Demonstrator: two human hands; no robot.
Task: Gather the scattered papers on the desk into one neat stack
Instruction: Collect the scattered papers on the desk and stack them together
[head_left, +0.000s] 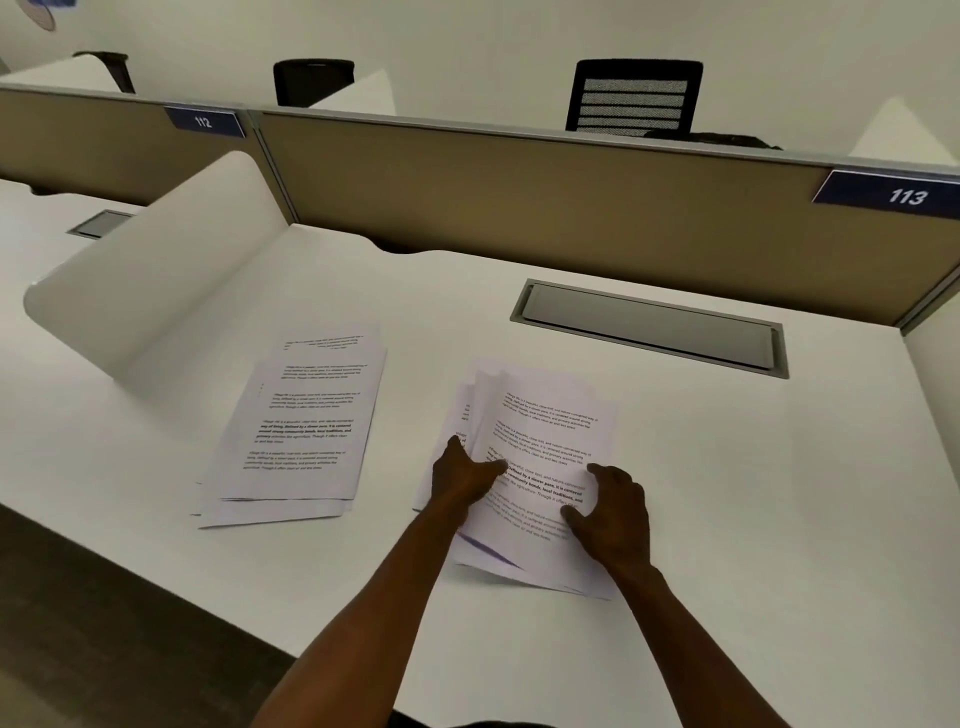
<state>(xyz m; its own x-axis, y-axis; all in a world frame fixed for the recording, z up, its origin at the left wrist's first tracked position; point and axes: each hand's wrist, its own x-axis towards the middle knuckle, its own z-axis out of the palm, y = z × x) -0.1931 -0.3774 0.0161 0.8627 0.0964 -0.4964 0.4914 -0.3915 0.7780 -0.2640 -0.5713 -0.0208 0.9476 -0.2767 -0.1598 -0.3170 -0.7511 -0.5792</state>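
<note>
From where I sit, both hands are down on the fanned bundle of white printed paper sheets (540, 467) at centre frame, lying on the plain white bench (727, 493): my left hand (467, 475) presses flat on the bundle's left side, fingers pointing in toward the middle, and my right hand (615, 512) is curled narrow over its lower right part, thumb and fingers seeming to pinch the top sheets, though I cannot tell how many it has caught. The sheets here are splayed at their far corners and skewed, with a lower edge lifting slightly off the bench near the bottom of the bundle. The second loose pile of white printed sheets (296, 431) sits well apart to the left of centre, roughly squared but with edges stepping out at its near end. My worry is that if I squeeze inward now, the fanned sheets will buckle or crease instead of sliding into line, since they overlap at angles. A quick lift could also let the lowest sheets slip free and skate toward the near edge of the bench, which is smooth and offers no stop. Dragging this bundle leftward to join the other pile risks ploughing into it and scattering both.
</note>
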